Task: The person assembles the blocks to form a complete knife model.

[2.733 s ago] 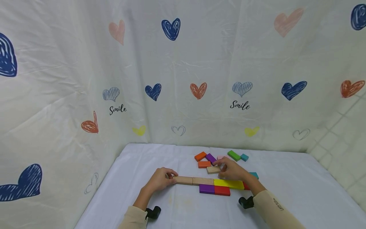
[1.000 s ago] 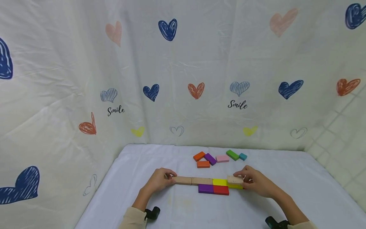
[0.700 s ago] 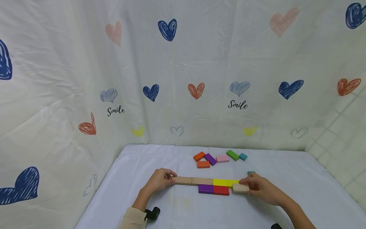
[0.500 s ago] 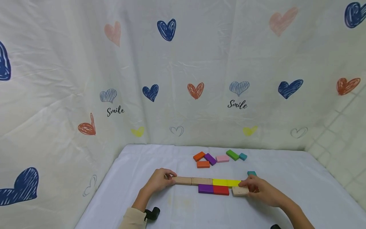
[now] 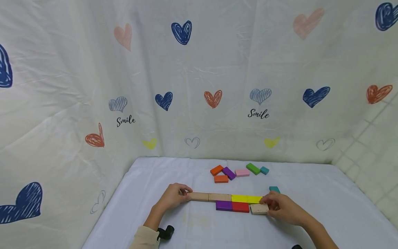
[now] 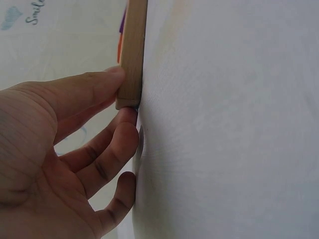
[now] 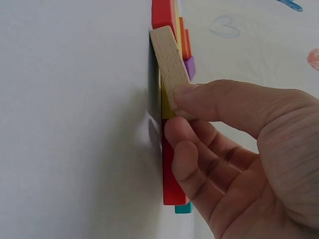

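My right hand (image 5: pixel 284 207) pinches a pale wooden block (image 5: pixel 259 209) by its right end, just right of a red block (image 5: pixel 240 206). In the right wrist view this wooden block (image 7: pixel 170 64) is tilted, its far end close to the red one. A yellow pair of blocks (image 5: pixel 245 199) lies behind it. My left hand (image 5: pixel 174 197) holds the left end of a plain wooden block (image 5: pixel 199 196), thumb on its side in the left wrist view. Another wooden block (image 5: pixel 220 197) continues that row, and a purple block (image 5: pixel 224 205) sits in front.
Loose blocks lie at the back: orange (image 5: pixel 221 178), purple (image 5: pixel 229 173), pink (image 5: pixel 242 172), green (image 5: pixel 253 168) and teal (image 5: pixel 264 170). Another teal block (image 5: pixel 274 189) is behind my right hand. A second red block (image 7: pixel 173 174) runs below my right fingers. White cloth (image 5: pixel 186 231) covers the table.
My right hand has picked up the pale wooden block from the back, carried it over the yellow blocks, and lowered it forward, then left beside the red block. My left hand stays put.
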Demonstrator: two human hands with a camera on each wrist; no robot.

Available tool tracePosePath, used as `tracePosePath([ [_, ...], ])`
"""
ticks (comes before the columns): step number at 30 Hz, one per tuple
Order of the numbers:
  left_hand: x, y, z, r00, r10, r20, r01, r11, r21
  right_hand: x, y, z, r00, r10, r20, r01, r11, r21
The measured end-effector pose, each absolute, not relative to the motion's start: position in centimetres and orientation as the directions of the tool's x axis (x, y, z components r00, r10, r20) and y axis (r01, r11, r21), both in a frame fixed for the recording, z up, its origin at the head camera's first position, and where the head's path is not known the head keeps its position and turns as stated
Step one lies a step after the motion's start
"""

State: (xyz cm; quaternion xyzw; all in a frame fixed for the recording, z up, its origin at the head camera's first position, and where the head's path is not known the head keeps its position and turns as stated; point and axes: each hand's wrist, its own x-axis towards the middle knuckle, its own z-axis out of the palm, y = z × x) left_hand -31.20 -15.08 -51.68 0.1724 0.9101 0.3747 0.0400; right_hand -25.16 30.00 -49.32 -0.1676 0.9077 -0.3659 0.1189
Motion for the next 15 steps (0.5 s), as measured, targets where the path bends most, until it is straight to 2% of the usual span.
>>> tracePosePath([
  [15,-31.17,-15.07,-51.74,-0.940,0.338,0.054,0.278,0.665,0.693,-25.25,29.93,-49.78,-0.931,-0.354,-0.090,-0.193,0.685,-0.702],
])
